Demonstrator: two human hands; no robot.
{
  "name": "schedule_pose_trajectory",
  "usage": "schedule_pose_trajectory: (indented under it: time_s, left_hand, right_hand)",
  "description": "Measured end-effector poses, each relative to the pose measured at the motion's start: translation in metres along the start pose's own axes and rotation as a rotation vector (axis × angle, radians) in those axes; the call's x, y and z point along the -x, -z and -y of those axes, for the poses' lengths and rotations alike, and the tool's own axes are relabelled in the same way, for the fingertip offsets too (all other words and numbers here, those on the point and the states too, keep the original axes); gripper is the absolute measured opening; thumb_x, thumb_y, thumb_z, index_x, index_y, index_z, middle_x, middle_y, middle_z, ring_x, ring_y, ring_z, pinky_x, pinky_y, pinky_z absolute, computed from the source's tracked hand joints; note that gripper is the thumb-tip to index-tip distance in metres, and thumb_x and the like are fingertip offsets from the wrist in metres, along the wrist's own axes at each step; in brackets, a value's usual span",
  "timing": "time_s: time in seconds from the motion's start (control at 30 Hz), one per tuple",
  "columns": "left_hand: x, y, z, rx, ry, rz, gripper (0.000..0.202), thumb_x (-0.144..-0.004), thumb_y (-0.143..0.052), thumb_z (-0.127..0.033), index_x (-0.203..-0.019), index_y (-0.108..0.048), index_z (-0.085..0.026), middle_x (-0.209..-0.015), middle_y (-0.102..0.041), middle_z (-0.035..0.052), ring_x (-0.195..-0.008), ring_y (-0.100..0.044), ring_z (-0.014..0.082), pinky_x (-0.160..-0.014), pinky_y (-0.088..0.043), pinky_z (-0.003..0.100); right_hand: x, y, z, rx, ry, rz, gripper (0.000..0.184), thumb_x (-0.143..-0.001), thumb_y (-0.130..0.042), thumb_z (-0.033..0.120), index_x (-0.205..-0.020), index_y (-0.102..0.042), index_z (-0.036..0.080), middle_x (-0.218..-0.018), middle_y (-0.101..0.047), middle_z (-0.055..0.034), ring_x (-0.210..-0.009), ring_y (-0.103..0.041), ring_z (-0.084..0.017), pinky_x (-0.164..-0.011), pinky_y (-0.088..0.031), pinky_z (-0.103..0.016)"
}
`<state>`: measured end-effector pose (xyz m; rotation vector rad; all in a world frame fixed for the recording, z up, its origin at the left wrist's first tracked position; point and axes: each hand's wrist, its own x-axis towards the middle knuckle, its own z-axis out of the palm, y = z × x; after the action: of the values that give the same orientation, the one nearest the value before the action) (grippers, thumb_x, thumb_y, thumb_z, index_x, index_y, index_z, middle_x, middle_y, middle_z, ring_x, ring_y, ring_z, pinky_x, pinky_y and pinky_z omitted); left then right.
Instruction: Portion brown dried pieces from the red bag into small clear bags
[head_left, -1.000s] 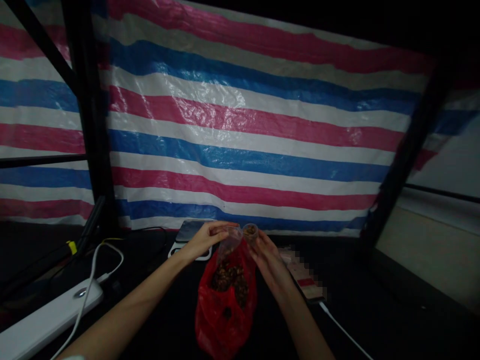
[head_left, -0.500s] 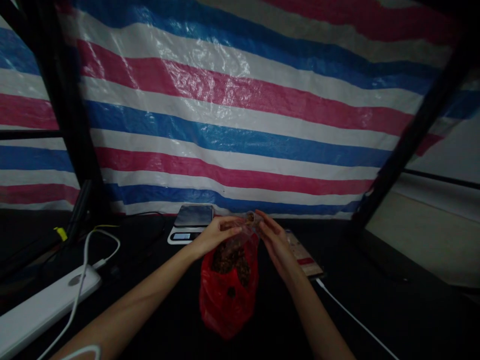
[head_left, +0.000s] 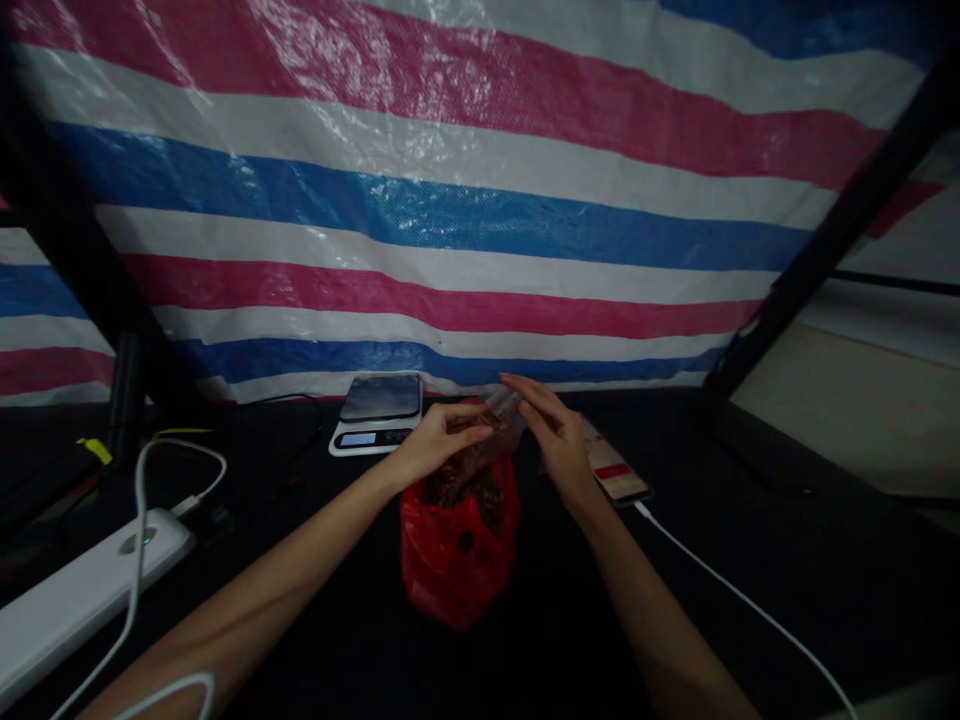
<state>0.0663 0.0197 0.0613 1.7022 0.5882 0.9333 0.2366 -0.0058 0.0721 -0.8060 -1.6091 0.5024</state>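
I am watching 2 bare hands working at the middle of the bench, just in from its back edge. The left hand (head_left: pixel 442 435) is curling closed over a clear plastic bag (head_left: pixel 502 407), narrow around its gathered neck. The right hand (head_left: pixel 551 435) is staying narrow beside that neck, its fingers (head_left: pixel 517 393) reaching toward the film; I cannot tell whether it is gripping.

The neck is pointing up and toward the back edge, leaning right. Below it, a red plastic bag (head_left: pixel 459 565) is lying between the forearms, its long axis running from the hands toward me, with brown pieces (head_left: pixel 457 490) bulging at its mouth.

I am logging the risks: a slackening left hand could let the slick film slide, spilling brown pieces onto the bench. A sideways tug could tip the red bag.

A digital scale (head_left: pixel 377 415) is sitting just left of the hands at the back edge, a phone (head_left: pixel 619 472) is lying just right, and its white cable (head_left: pixel 735 590) is running close beside the right forearm, where it could snag.
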Motion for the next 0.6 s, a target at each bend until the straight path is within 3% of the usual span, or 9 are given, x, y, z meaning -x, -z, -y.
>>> schedule_pose_trajectory:
  time_s: [0.23, 0.4, 0.5, 0.6]
  left_hand:
    - [0.001, -0.005, -0.005, -0.013, -0.006, 0.008, 0.033, -0.072, -0.061, -0.029, -0.102, -0.062, -0.014, -0.102, -0.064, 0.0070, -0.096, -0.058, 0.0206, -0.086, -0.042, 0.030]
    - [0.002, -0.005, -0.011, 0.134, 0.027, 0.021, 0.042, -0.074, -0.059, -0.033, -0.110, -0.056, -0.013, -0.107, -0.062, 0.0094, -0.101, -0.056, 0.0220, -0.091, -0.039, 0.033]
    - [0.002, 0.010, -0.018, 0.207, 0.035, -0.037, 0.045, -0.075, -0.057, -0.038, -0.113, -0.055, -0.014, -0.107, -0.062, 0.0103, -0.102, -0.055, 0.0220, -0.091, -0.038, 0.032]
    - [0.000, 0.041, -0.022, 0.242, -0.011, -0.212, 0.047, -0.074, -0.056, -0.044, -0.110, -0.057, -0.015, -0.108, -0.061, 0.0100, -0.101, -0.055, 0.0214, -0.089, -0.040, 0.030]
  right_hand:
    - [0.001, 0.000, 0.005, -0.024, 0.016, -0.034, 0.025, -0.083, -0.046, 0.033, -0.102, -0.062, 0.028, -0.112, -0.059, -0.0012, -0.109, -0.048, -0.019, -0.097, -0.031, -0.037]
    - [0.000, 0.004, -0.011, -0.217, -0.119, -0.237, 0.024, -0.080, -0.052, 0.032, -0.101, -0.059, 0.026, -0.111, -0.059, -0.0022, -0.105, -0.051, -0.019, -0.091, -0.036, -0.035]
    - [0.000, 0.007, -0.026, -0.310, -0.264, -0.259, 0.026, -0.075, -0.057, 0.036, -0.097, -0.059, 0.024, -0.107, -0.061, -0.0038, -0.098, -0.055, -0.020, -0.081, -0.043, -0.033]
    - [0.000, 0.006, -0.035, -0.320, -0.403, -0.201, 0.031, -0.068, -0.063, 0.041, -0.092, -0.060, 0.022, -0.102, -0.062, -0.0047, -0.091, -0.057, -0.020, -0.072, -0.045, -0.030]
